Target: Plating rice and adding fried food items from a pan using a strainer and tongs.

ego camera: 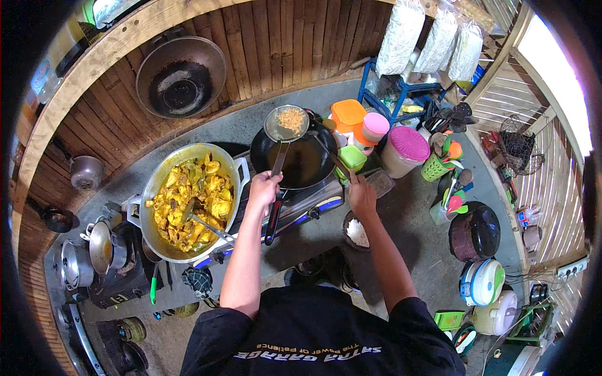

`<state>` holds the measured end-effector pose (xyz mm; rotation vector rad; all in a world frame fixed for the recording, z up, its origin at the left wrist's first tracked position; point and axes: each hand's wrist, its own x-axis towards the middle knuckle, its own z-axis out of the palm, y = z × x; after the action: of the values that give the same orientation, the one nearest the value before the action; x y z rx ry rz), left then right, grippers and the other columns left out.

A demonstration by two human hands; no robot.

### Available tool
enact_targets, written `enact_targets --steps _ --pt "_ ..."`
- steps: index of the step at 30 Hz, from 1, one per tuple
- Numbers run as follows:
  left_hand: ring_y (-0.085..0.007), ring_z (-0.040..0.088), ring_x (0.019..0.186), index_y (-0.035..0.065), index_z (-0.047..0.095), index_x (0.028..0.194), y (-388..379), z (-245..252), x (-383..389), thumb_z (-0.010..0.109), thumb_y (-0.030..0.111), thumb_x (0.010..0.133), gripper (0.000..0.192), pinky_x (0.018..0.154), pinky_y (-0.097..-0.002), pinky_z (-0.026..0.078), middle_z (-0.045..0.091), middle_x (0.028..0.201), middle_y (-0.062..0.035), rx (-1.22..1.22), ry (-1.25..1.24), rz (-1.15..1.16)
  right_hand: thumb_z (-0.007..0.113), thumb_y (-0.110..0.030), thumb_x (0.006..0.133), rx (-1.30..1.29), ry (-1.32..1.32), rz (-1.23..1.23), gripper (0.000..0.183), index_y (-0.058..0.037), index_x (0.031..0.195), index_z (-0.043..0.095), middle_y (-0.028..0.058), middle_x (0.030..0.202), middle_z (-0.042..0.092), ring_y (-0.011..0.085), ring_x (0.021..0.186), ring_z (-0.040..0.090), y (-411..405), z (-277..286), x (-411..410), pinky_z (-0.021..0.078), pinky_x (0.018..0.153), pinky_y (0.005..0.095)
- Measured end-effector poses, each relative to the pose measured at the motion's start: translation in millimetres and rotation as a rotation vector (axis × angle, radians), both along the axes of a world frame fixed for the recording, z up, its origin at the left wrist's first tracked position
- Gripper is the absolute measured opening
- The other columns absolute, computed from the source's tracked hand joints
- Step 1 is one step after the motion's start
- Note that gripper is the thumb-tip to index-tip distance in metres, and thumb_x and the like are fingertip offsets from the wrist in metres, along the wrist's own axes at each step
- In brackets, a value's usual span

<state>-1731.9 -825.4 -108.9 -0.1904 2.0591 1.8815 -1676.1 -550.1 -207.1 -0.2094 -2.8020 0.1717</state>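
Note:
My left hand [264,191] grips the handle of a round wire strainer [273,128]. Golden-brown fried shreds [290,120] lie in its mesh, which is over the far-left rim of a dark wok [263,159]. Brown oil [301,162] covers the wok's bottom. In my right hand [362,196] is the handle of a long utensil [339,164], probably a spatula, slanting to the wok's right rim; its tip is hard to make out. The wok stands on a gas stove [324,195], its own black handle [273,224] pointing toward me beneath my left hand.
On the stove's left, a large two-handled pan [141,207] holds yellow chicken pieces [188,197] and a ladle [214,228]. Right of the wok stand lidded plastic tubs [407,145]. A bowl of white powder [357,232] sits below my right hand. Utensil holders [433,168] stand farther right.

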Motion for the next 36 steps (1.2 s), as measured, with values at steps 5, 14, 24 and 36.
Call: enact_targets --steps 5,14,24,36 --pt "-0.0041 0.032 0.039 0.0090 0.057 0.085 -8 -10 11 0.060 0.019 0.090 0.012 0.036 -0.0210 0.021 0.043 0.057 0.0047 0.072 0.012 0.041 0.055 -0.016 0.087 -0.068 -0.048 -0.016 0.045 -0.0073 0.131 0.049 0.0177 0.100 0.059 0.0359 0.078 0.063 0 8 11 0.0517 0.066 0.0452" --pt "-0.0041 0.032 0.041 0.0080 0.059 0.094 -9 -12 24 0.057 0.014 0.091 0.007 0.036 -0.0209 0.021 0.043 0.057 0.0046 0.073 -0.002 0.030 0.057 -0.020 0.088 -0.179 -0.038 -0.002 0.048 -0.0081 0.133 0.046 0.0206 0.101 0.060 0.0385 0.083 0.063 1 18 34 0.0511 0.070 0.0483" --pt "-0.0046 0.033 0.040 0.0075 0.056 0.091 -24 -17 32 0.056 0.012 0.091 0.004 0.035 -0.0211 0.022 0.044 0.058 0.0038 0.055 -0.022 0.007 0.060 -0.021 0.087 -0.431 0.123 0.093 0.041 -0.0174 0.128 0.056 0.0160 0.098 0.063 0.0372 0.089 0.062 -1 107 78 0.0495 0.076 0.0447" --pt "-0.0046 0.033 0.038 0.0061 0.055 0.092 -16 -10 39 0.055 0.011 0.091 0.005 0.035 -0.0213 0.021 0.043 0.058 0.0034 0.096 -0.116 -0.064 0.059 -0.021 0.087 -0.194 -0.088 0.123 0.041 -0.0176 0.127 0.056 0.0141 0.095 0.062 0.0365 0.081 0.063 -17 114 76 0.0509 0.068 0.0458"
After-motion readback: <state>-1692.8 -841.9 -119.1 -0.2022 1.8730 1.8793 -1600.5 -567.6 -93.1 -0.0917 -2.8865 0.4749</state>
